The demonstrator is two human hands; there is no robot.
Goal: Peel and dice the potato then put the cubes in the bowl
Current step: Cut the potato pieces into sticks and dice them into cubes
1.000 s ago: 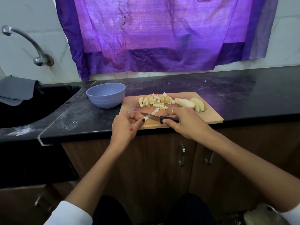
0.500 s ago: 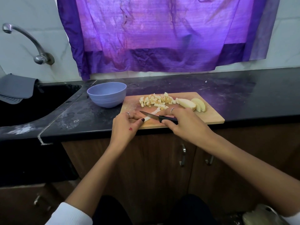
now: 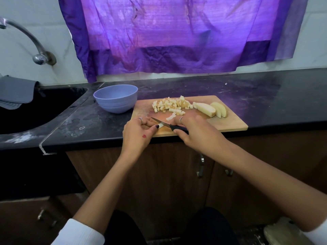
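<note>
Black stone counter (image 3: 265, 103) runs across the scene under a purple cloth (image 3: 177, 36) hung on the far wall, with a dark sink (image 3: 35, 106) and a curved metal tap (image 3: 35, 46) at the left and brown cabinet doors (image 3: 159, 174) below. On the counter's near edge lies a wooden cutting board (image 3: 230, 122). A pile of potato cubes (image 3: 171, 105) sits on the far-left part of the board, and to its right lie larger potato wedges (image 3: 212, 109), touching one another. A loose potato strip (image 3: 170, 117) rests just near of the pile. The lavender bowl (image 3: 115, 98) stands on the counter just left of the board, well apart from the sink; its inside cannot be seen. The left hand (image 3: 139, 133) rests at the board's near-left corner, its fingers curled down onto a small pale potato piece (image 3: 160, 125), thumb tip beside it. The right hand (image 3: 198, 135) grips the black handle of a small knife (image 3: 169, 126), whose blade points left and lies across that piece. White sleeves (image 3: 79, 232) show at the near edge.
</note>
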